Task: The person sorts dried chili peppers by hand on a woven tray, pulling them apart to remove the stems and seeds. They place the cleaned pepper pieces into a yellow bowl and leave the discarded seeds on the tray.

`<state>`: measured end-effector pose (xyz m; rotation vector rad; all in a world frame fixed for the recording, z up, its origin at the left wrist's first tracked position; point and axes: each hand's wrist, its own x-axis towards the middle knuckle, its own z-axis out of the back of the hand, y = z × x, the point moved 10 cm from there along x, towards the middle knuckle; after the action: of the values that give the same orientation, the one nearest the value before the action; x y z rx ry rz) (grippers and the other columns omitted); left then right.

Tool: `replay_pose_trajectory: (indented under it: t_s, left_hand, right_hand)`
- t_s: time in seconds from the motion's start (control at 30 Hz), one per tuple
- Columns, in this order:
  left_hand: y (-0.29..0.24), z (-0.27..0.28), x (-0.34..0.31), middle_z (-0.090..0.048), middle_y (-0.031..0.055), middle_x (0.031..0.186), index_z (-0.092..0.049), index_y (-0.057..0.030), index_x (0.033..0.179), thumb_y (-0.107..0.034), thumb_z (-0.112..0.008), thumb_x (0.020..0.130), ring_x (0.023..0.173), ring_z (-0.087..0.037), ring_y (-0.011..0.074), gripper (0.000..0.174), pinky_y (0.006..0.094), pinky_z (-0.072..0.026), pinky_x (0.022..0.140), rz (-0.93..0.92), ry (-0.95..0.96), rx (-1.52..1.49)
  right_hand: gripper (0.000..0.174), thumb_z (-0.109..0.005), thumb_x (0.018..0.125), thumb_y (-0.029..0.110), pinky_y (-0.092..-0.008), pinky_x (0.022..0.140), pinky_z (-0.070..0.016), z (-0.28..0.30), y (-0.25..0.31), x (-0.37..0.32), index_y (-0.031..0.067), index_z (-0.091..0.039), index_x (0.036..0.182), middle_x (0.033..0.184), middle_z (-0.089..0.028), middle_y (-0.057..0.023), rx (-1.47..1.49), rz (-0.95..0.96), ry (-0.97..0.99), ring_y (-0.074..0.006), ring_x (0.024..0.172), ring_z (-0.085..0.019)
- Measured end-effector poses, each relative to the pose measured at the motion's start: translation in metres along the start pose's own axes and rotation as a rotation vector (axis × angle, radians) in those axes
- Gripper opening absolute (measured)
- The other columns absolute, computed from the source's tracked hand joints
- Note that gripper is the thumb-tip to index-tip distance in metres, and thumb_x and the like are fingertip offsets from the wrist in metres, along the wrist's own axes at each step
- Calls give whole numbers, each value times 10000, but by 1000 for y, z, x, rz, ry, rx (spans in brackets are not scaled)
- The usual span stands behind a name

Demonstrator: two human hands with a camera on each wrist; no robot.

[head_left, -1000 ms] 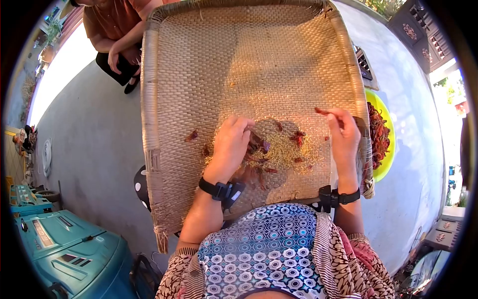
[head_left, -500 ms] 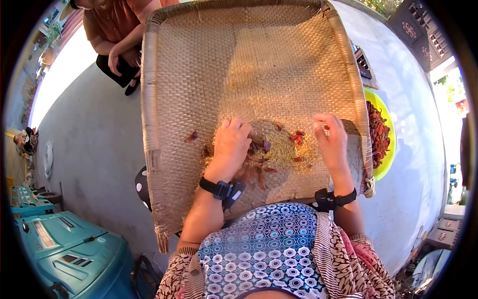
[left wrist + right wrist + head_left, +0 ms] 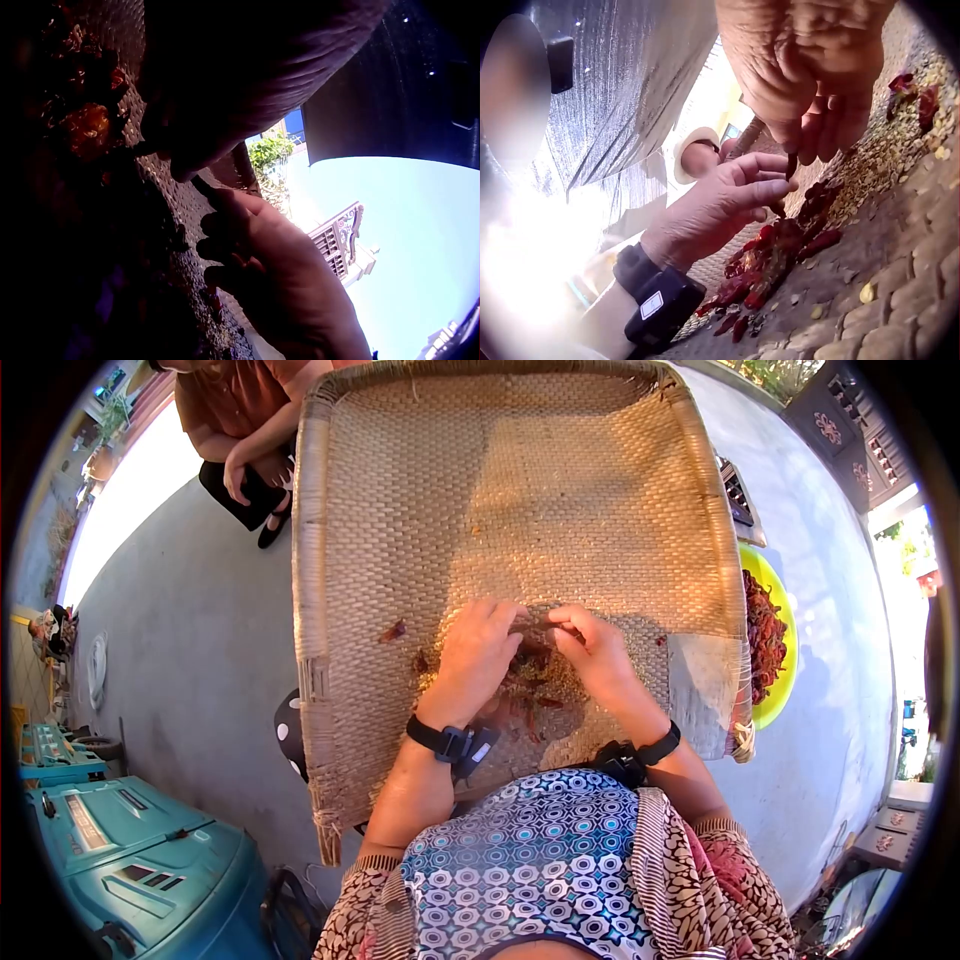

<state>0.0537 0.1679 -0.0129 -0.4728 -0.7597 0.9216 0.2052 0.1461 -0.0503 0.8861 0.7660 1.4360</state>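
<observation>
In the head view my left hand (image 3: 480,652) and right hand (image 3: 597,657) meet low over the woven tray (image 3: 390,530). Between their fingertips is a dark, thin dried chili (image 3: 792,166), which the right wrist view shows pinched from both sides. The right hand's thumb and forefinger grip its upper end; those of the left hand close on its lower part. Below them lies a pile of torn red chilies (image 3: 761,262), beside a spread of pale yellow seeds (image 3: 889,150). In the left wrist view my left hand is mostly in dark shadow.
A yellow-green basin (image 3: 783,660) of dried red chilies stands right of the tray. One chili piece (image 3: 392,631) lies apart on the tray's left. A person (image 3: 245,420) sits beyond the upper left corner. A teal three-wheeled vehicle (image 3: 150,870) is at lower left.
My right hand was out to the right with a chili, then has come left to meet the left hand over the pile. The left hand has stayed nearly in place.
</observation>
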Motion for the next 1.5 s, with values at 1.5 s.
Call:
replay_pose_trajectory:
  t_s: [1.5]
  left_hand:
    - [40,-18,-3,-627,21,923,-621,-36,1025,-168,-585,990,774,-575,70,142,211,-471,667,480,1,-975]
  right_hand:
    - [209,-601,968,191,-334,846,-473,229,-1,-59,44,-634,1114,972,-665,-97,-550,102,-755,-212,920,-610]
